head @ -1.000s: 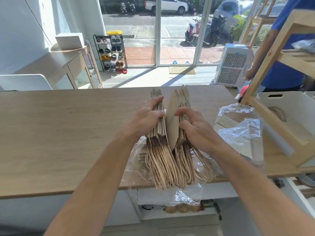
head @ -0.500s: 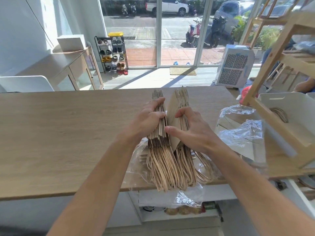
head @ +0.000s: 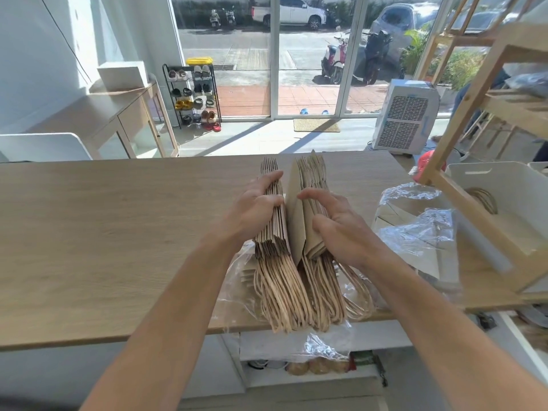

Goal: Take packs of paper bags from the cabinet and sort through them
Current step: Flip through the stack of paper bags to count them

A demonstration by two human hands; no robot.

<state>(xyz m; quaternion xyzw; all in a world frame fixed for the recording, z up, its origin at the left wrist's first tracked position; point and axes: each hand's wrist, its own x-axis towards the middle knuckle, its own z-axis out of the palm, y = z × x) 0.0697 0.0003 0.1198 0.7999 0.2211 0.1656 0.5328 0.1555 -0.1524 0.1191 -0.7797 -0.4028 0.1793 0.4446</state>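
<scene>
A stack of brown paper bags point(head: 296, 232) with twisted paper handles stands on edge on the wooden counter point(head: 103, 232), split into a left part and a right part. My left hand point(head: 255, 209) grips the left part, thumb across its top edges. My right hand point(head: 338, 223) rests on the right part, fingers spread over the bag edges and apart from the thumb. One bag point(head: 295, 221) leans between the two parts. The handles hang over the counter's near edge. Torn clear plastic wrap point(head: 237, 286) lies under the stack.
Another pack of paper bags in clear plastic point(head: 415, 232) lies to the right. A wooden shelf frame point(head: 462, 120) holds a white bin point(head: 504, 203) at far right. A white air cooler point(head: 406, 117) stands beyond the counter. Open shelves lie below the counter edge.
My right hand has shifted rightward and its fingers have spread, letting a bag lean toward the left part. The person in blue at the right has left the view.
</scene>
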